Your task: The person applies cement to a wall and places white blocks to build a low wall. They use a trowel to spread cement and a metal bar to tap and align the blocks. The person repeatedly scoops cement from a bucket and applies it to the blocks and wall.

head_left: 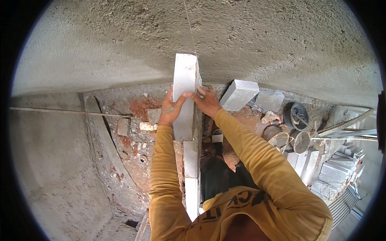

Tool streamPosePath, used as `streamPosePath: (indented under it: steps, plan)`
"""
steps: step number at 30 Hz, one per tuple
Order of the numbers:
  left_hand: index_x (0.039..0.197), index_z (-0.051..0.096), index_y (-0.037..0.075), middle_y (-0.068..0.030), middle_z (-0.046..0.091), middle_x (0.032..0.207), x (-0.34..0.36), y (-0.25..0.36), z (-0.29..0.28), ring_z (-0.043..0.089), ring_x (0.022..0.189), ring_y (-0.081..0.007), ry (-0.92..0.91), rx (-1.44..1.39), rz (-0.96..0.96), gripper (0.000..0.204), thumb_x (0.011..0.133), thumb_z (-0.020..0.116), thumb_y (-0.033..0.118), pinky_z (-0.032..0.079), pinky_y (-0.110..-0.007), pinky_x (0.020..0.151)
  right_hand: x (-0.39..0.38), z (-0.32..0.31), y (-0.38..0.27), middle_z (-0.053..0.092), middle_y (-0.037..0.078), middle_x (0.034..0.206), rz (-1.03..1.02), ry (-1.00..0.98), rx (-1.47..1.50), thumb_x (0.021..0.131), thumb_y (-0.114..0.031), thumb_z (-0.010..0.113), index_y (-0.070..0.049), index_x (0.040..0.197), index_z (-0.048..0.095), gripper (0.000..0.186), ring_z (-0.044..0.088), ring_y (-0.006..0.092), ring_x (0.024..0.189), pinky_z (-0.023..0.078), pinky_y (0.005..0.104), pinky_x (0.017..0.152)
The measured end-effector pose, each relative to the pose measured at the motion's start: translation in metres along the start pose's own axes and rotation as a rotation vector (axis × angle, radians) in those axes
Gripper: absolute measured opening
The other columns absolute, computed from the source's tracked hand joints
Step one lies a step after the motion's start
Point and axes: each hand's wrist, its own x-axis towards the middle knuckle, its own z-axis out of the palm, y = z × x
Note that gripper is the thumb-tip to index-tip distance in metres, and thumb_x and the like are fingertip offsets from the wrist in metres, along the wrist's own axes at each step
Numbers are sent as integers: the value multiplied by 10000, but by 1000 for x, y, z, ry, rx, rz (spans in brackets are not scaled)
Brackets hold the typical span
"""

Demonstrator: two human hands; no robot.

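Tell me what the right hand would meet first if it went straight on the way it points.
The long white block: the right hand points up and leftward in the picture, apparently touching the block's right side, so it would probably press straight into that.

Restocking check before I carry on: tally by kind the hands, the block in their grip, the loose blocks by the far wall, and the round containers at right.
Hands: 2 (left hand, right hand)
Held pale block: 1
Loose blocks: 2
Round containers: 3
Total: 8
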Motion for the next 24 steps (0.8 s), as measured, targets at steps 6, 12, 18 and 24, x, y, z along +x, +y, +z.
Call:
streamPosePath:
  steps: [6, 12, 18, 24]
  plan:
    - [1368, 413, -43, -112, 606, 1206, -2, 1, 2, 551, 1085, -158, -7, -65, 24, 614, 902, 651, 279, 433, -285, 938, 2, 4, 2, 506, 339, 1283, -20, 64, -39, 857, -559, 585, 179, 1358, 317, 931, 493, 338, 1253, 371, 340, 1045]
    - [1370, 426, -16, -112, 618, 1177, -3, -4, 4, 558, 1067, -161, 19, -130, 11, 589, 906, 644, 274, 440, -288, 928, 5, -1, 3, 504, 345, 1282, -46, 43, -103, 865, -540, 580, 172, 1355, 334, 898, 489, 346, 1256, 360, 340, 1051]
    - [1369, 430, -20, -144, 625, 1184, 1, -11, 3, 571, 1085, -189, 31, -12, 86, 669, 866, 683, 342, 440, -308, 940, 14, -1, 12, 492, 335, 1304, 4, 4, -49, 859, -546, 581, 148, 1362, 353, 887, 473, 347, 1272, 348, 339, 1058]
    - [1341, 470, 1, -132, 631, 1186, -3, -6, 6, 586, 1089, -201, 103, 39, 63, 652, 847, 695, 361, 441, -312, 939, 16, 1, 19, 474, 325, 1330, 25, 66, -32, 850, -557, 578, 141, 1353, 380, 883, 446, 352, 1295, 329, 340, 1071]
